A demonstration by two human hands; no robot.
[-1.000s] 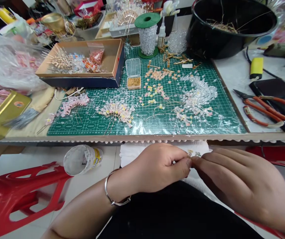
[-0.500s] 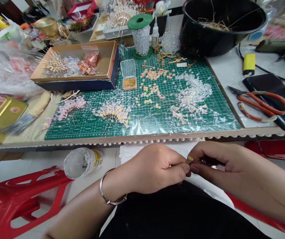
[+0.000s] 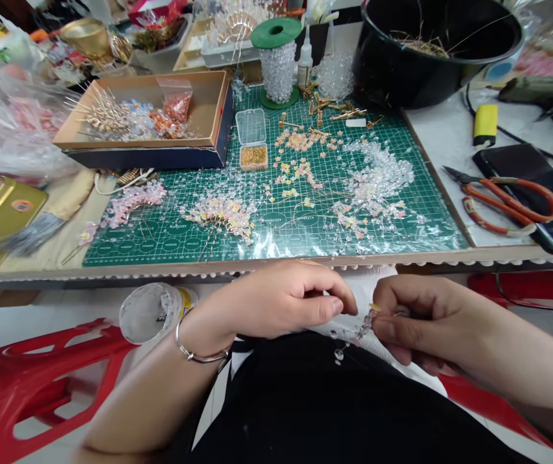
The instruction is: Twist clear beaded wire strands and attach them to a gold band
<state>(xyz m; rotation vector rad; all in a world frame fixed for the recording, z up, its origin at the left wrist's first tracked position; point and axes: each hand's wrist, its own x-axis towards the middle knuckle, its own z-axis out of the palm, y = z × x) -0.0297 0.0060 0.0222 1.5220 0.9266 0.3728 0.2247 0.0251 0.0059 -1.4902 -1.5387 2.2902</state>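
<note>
My right hand pinches a small beaded wire spray above my lap, between thumb and forefinger. Clear beads dangle from its left side, and a yellow petal shows at the fingertips. Just left of it hovers my left hand, thumb and forefinger apart, with nothing visible between them. On the green cutting mat in front lie a beaded comb with yellow flowers and a pink beaded comb. Loose clear beads and peach flower pieces are scattered farther back.
Red-handled cutters rest partly on a black phone at right. A box of ornaments, a bead spool and a black basin stand behind. Below the table edge are a white tub and a red stool.
My left hand has let go and moved left, away from my right hand. The beaded spray, mostly hidden between the fingers before, now hangs in view from my right hand.
</note>
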